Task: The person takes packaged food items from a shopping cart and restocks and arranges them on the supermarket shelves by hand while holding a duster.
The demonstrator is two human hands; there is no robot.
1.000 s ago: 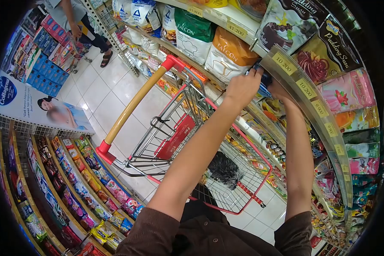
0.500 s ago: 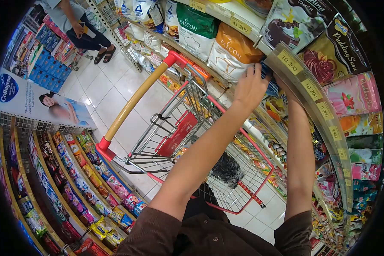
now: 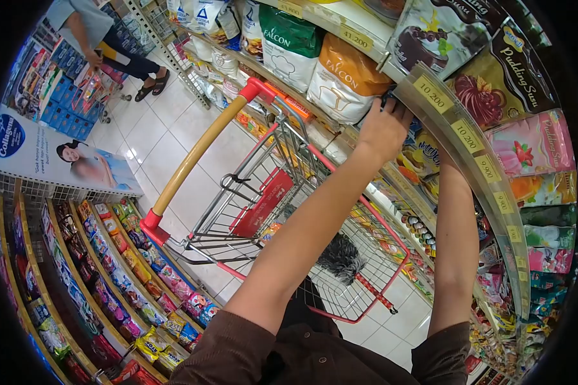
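My left hand (image 3: 385,131) reaches into the shelf, right beside an orange and white Falcon bag (image 3: 348,77). Its fingers are curled around something dark at the shelf's front, too hidden to name. My right forearm (image 3: 455,224) goes in under the curved price strip (image 3: 469,131); the strip covers that hand and its fingers. Between my arms, yellow Nutrijell-like packets (image 3: 419,154) stand on the shelf. Below my left arm is a shopping cart with a yellow handle (image 3: 199,151), and a grey fluffy duster (image 3: 342,258) with a red patterned handle lies in its basket.
Pudding Susu packs (image 3: 491,86) fill the upper right shelf. A green Falcon bag (image 3: 289,48) stands further along. Snack shelves (image 3: 128,256) line the left, below a Collagena sign (image 3: 64,154). A person (image 3: 99,38) stands on the tiled floor (image 3: 167,128) at the far end.
My left hand has turned and its fingers have curled in deeper beside the orange bag. My right hand has gone further under the price strip. The distant person's arm has moved lower.
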